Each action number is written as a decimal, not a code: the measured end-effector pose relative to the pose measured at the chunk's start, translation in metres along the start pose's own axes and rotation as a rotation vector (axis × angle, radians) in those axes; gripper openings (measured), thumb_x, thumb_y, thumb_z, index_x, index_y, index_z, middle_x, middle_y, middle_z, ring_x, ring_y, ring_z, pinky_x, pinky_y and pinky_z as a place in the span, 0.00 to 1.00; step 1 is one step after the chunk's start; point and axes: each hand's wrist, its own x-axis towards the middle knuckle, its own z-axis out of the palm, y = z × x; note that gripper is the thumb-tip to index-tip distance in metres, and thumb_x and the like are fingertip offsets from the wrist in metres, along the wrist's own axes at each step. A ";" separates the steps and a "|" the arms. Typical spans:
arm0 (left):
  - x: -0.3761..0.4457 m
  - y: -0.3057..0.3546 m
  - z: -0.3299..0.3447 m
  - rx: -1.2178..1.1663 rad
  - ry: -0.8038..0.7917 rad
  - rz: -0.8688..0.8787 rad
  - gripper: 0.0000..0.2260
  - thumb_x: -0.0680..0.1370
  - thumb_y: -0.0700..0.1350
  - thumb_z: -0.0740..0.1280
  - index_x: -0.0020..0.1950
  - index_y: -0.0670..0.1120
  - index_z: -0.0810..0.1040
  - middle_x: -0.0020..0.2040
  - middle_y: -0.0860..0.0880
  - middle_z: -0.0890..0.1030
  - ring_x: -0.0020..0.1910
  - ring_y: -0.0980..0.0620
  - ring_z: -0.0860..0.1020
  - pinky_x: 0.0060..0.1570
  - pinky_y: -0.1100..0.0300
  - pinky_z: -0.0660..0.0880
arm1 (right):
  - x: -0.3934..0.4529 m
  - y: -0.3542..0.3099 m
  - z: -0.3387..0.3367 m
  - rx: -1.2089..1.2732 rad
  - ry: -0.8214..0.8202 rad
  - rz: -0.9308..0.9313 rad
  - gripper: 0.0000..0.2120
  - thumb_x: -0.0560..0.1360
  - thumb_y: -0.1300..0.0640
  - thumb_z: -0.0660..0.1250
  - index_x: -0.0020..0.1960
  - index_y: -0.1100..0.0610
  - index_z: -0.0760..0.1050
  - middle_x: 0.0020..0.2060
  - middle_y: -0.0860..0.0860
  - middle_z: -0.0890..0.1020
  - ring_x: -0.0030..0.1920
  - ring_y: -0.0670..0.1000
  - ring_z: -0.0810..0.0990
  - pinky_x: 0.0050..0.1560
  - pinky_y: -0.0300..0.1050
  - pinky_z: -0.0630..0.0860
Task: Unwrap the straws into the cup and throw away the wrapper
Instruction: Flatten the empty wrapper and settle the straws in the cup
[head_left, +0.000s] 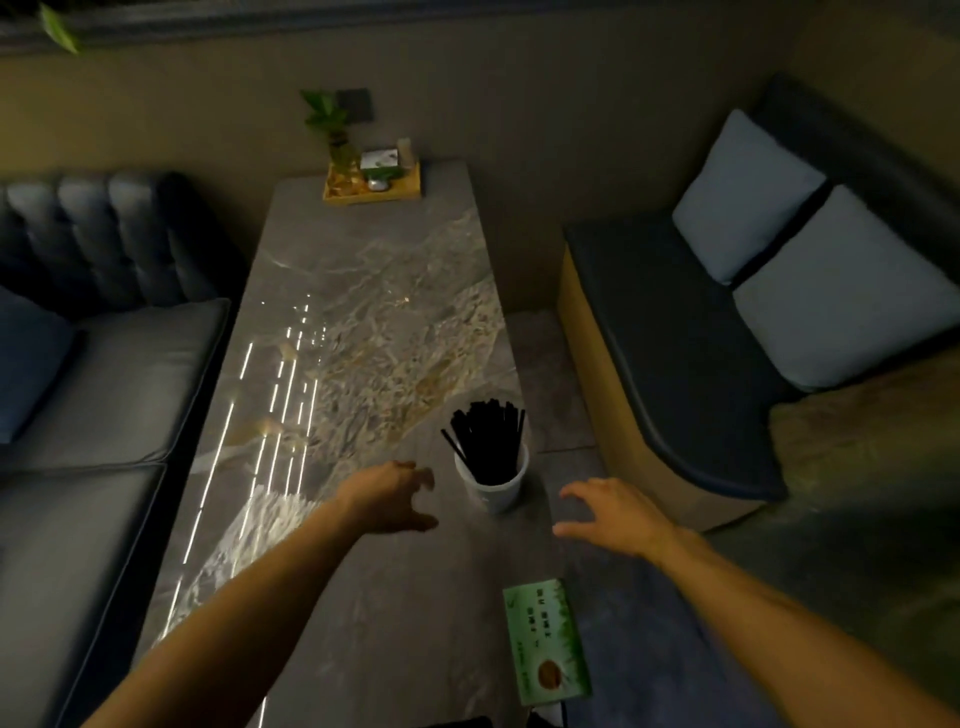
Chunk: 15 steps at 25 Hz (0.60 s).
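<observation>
Cup (492, 482): white, upright, standing near the right edge of the worktop (363, 291), toward the near half. It holds a bundle of black straws (487, 440), loose and fanned, their tips well above the rim; one straw leans out to the left. No wrapper is distinguishable in this view.

Left hand (390, 498): just left of the cup, not touching it. Grip open, fingers spread and curled slightly, empty. Some motion blur at the fingertips. Bare forearm runs back to the lower left.

Right hand (610, 512): to the right of the cup, past the worktop edge, apart from the cup. Grip open, fingers spread, palm down, empty. The cup sits between the two hands.

Green printed packet (546, 642): flat at the near right edge of the worktop, nearer the camera than the cup.

Worktop surface: long, grey marbled stone, with bright reflected streaks on the left side. At the far end, a wooden tray (372, 188) carrying a small plant (332, 132) and a few small items, too small to identify.

Surroundings: dark sofa (93, 374) along the left; bench seat (670, 343) with two pale cushions (779, 249) on the right. Lighting dim.
</observation>
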 end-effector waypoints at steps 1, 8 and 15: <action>0.006 0.000 -0.008 -0.032 0.026 -0.023 0.29 0.69 0.67 0.68 0.65 0.56 0.70 0.61 0.51 0.78 0.58 0.48 0.78 0.54 0.51 0.78 | 0.007 0.000 -0.005 0.012 0.019 -0.006 0.34 0.71 0.34 0.65 0.71 0.50 0.68 0.65 0.54 0.76 0.65 0.55 0.74 0.63 0.50 0.73; 0.042 -0.004 -0.052 -0.200 0.142 -0.050 0.46 0.62 0.76 0.65 0.73 0.57 0.57 0.68 0.50 0.75 0.63 0.47 0.77 0.55 0.51 0.77 | 0.065 -0.021 -0.021 0.097 -0.020 0.030 0.55 0.64 0.26 0.66 0.79 0.49 0.45 0.77 0.53 0.58 0.75 0.61 0.59 0.71 0.62 0.63; 0.071 0.015 -0.042 -0.362 0.285 0.011 0.38 0.68 0.75 0.61 0.72 0.59 0.55 0.68 0.50 0.68 0.57 0.49 0.78 0.47 0.51 0.80 | 0.104 -0.058 -0.012 0.264 0.079 0.022 0.55 0.59 0.32 0.73 0.76 0.51 0.53 0.74 0.52 0.63 0.75 0.55 0.57 0.72 0.53 0.61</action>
